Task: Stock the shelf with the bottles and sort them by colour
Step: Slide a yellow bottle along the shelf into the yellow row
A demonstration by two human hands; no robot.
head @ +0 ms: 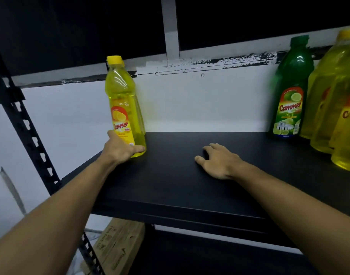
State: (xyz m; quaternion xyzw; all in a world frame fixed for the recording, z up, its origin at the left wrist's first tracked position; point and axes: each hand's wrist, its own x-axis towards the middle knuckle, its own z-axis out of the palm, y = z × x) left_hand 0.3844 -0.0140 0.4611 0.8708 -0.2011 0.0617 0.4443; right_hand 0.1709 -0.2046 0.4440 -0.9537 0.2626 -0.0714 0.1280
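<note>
A yellow bottle (pixel 122 104) with a yellow cap stands upright at the left end of the black shelf (pixel 190 185). My left hand (pixel 120 148) grips its base, thumb across the front. A second yellow bottle seems to stand just behind it. My right hand (pixel 217 161) rests on the shelf board in the middle, fingers loosely curled, holding nothing. At the right end a green bottle (pixel 291 92) stands at the back. Beside it, a group of yellow bottles (pixel 336 108) reaches to the frame's right edge.
A white wall backs the shelf. The black perforated upright (pixel 25 124) of the rack runs down the left side. Below the shelf lie a lower black board and a cardboard box (pixel 118 247).
</note>
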